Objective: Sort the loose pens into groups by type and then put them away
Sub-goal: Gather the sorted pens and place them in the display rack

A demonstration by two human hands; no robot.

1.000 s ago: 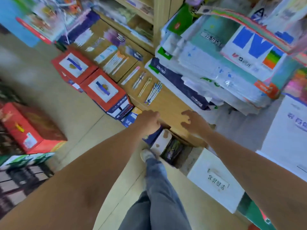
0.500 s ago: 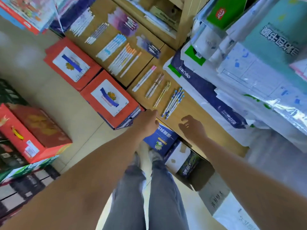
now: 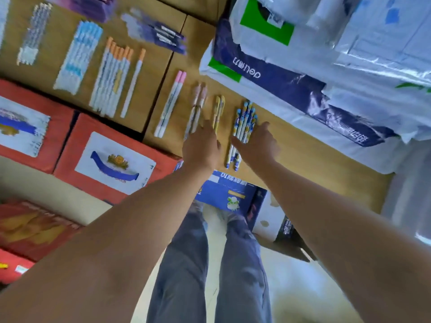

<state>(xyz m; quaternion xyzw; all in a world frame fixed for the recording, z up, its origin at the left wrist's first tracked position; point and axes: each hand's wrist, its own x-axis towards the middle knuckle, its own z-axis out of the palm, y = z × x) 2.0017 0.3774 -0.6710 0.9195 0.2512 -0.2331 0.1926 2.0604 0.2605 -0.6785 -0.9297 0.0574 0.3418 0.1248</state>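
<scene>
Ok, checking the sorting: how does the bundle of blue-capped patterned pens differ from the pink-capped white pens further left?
The blue-capped patterned pens form a bundle of several; the pink-capped white pens are only two. The blue barrels are busily patterned; the pink pair's mostly plain white. The right hand spreads over the blue bundle; the pink pair lies untouched. Both lie flat on the brown cardboard box.

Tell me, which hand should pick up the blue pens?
Probably the right hand. It spreads open over the blue pens, thumb on one side, fingers on the other. The left hand reaches beside the yellow pens, farther away.
</scene>
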